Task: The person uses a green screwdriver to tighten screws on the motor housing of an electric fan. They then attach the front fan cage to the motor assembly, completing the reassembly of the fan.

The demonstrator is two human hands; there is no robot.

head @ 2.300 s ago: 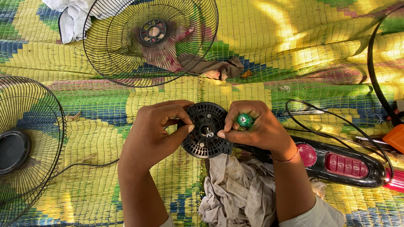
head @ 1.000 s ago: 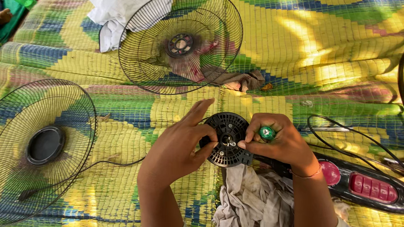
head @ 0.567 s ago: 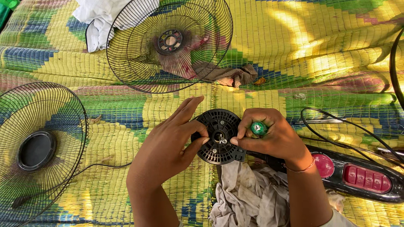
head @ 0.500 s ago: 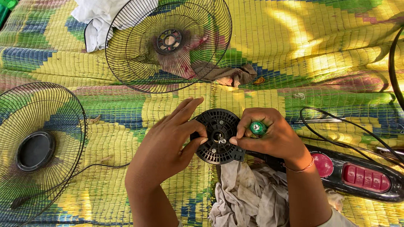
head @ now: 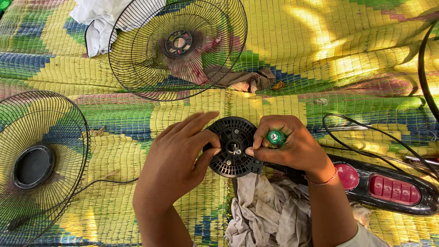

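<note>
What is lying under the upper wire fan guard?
Under the upper wire fan guard lie a brown rag and the woven mat; a white cloth reaches beneath its left edge.

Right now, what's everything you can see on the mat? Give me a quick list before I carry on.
motor housing: 1, black, round and vented, centre, held between both hands
screwdriver: 1, green handle, in the right hand, beside the housing
fan guards: 2, black wire, one at top centre, one at the left edge
fan base: 1, black with red buttons, lower right
cable: 1, black, looped at right
rags: grey one below the housing, brown one by the top guard
cloth: 1, white, top left
mat: 1, yellow, green and blue, under everything
left hand: steadies the housing
right hand: grips the screwdriver
</note>
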